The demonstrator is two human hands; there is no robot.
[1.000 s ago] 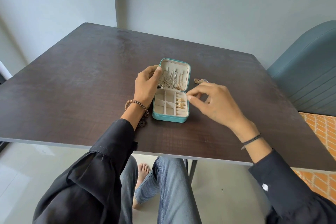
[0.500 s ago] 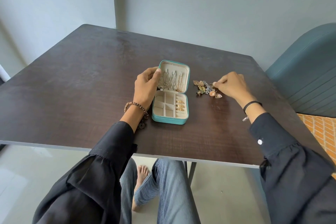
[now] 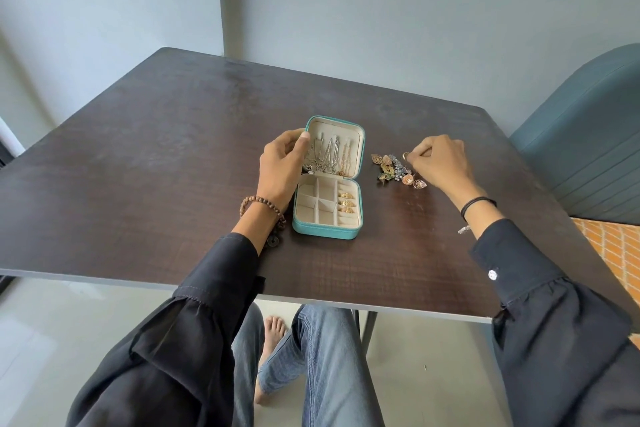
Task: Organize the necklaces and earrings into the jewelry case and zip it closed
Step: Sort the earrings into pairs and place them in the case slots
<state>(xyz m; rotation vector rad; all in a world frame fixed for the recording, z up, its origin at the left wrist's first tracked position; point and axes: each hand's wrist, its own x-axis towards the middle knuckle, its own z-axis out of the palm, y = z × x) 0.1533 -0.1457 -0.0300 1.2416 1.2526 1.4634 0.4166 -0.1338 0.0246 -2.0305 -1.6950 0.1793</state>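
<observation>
right hand (image 3: pixel 440 159) now pinches one earring (image 3: pixel 405 156); three gold pieces (image 3: pixel 346 203) in case (image 3: pixel 325 233)

Soft even daylight, sharp, wide-angle bowing at edges

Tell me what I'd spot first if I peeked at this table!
The open teal jewelry case in the middle of the dark table jumps out, with silver necklaces hanging in its lid and gold pieces tucked in its right-hand slots. The left hand grips the lid's left edge. Right of the case lies a heap of loose earrings, where the right hand pinches one small gold earring.
</observation>
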